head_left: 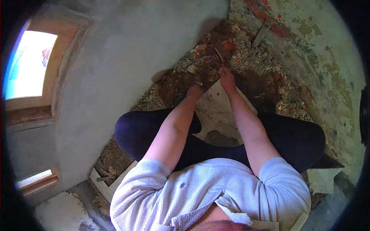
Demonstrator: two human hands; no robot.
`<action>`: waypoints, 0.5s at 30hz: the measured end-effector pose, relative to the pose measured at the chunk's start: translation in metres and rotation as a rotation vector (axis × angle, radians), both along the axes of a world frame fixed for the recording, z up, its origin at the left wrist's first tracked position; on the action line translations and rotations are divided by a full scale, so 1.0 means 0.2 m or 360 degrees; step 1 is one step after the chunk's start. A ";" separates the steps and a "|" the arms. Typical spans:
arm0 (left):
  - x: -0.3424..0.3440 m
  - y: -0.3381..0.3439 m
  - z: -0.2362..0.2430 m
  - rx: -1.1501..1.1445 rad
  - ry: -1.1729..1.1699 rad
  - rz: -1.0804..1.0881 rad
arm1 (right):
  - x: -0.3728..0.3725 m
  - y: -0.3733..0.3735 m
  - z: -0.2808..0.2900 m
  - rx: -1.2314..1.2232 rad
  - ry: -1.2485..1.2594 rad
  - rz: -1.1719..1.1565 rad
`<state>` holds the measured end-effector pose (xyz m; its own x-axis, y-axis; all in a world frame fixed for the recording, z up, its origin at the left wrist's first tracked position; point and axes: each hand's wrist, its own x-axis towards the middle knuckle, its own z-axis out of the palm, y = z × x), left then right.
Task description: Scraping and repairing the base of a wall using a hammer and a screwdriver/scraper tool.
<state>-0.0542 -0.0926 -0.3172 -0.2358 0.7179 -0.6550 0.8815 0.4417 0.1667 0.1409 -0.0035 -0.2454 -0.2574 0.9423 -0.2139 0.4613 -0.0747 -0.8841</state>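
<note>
My right hand [227, 80] is closed beyond the far corner of a pale, dirt-marked slab [216, 106]. A thin, light brown stick-like piece [219, 54] runs out from its fingers toward the rubble; its kind is too small to make out. Beside the slab's left edge, my left hand [195, 92] is low over the dark soil. Its fingers are curled down and mostly hidden, so what they touch does not show. The slab lies between my folded legs, with a dark patch on its near part.
Broken rubble [250, 57] with orange-red bits fills the corner between a smooth grey wall [115, 50] and a stained wall [327, 69]. A narrow flat strip [262, 34] leans there. Another pale slab [322, 179] lies behind my right knee. A wood-framed window [47, 69] is at left.
</note>
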 end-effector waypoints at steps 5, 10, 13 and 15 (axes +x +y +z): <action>0.19 0.08 0.03 -0.0010 -0.0262 0.0228 | 0.09 0.14 0.03 0.0209 0.0060 -0.0199; -0.19 0.03 -0.18 0.0147 -0.0004 -0.0224 | 0.00 -0.17 -0.21 0.0215 -0.0377 0.0124; 0.11 0.08 -0.02 0.0253 0.0153 -0.0832 | 0.26 -0.20 -0.36 -0.0326 -0.0764 0.0323; 0.20 0.08 0.10 0.0049 -0.0127 -0.0282 | 0.27 -0.16 -0.27 -0.0328 -0.0623 0.0240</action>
